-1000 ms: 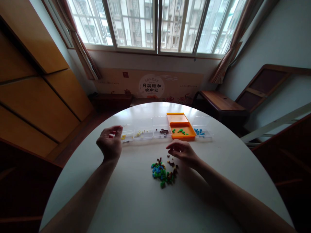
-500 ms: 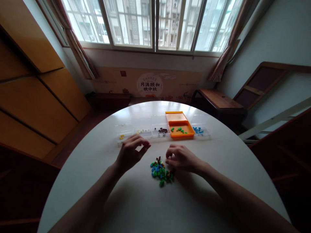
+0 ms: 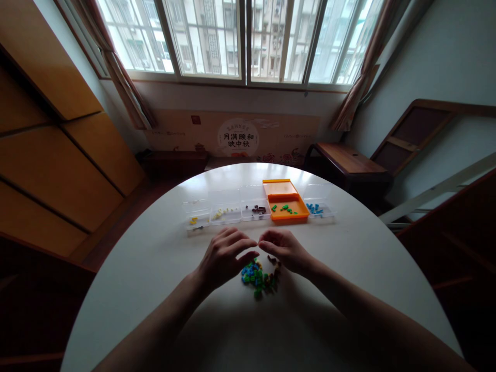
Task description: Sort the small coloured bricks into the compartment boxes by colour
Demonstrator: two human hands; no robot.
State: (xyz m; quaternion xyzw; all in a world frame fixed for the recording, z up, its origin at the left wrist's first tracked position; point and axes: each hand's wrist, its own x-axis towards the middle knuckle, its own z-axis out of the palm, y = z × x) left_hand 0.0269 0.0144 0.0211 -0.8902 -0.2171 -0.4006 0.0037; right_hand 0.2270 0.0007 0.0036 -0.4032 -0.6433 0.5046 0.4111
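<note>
A mixed pile of small building bricks [image 3: 253, 276], green, blue, brown and some yellow, lies on the white round table. Just above the pile's left side is my left hand [image 3: 225, 258], its thumb and fingers apart with nothing visible between them. Facing it, my right hand [image 3: 287, 249] has its fingers pinched together; whatever the tips may hold is too small or hidden to make out. The fingertips of both hands nearly meet. A few brown bricks [image 3: 276, 266] lie below my right hand.
Beyond the hands stands a row of open boxes: a clear box with yellow bricks [image 3: 194, 221], one with pale bricks [image 3: 220, 213], one with dark brown bricks [image 3: 259, 210], an orange box [image 3: 290, 219] with green bricks, and a clear box with blue bricks [image 3: 314, 209].
My left hand has come right and down from near the yellow box toward the pile. My right hand has shifted slightly, meeting it. Brown bricks at the pile's top have moved rightward.
</note>
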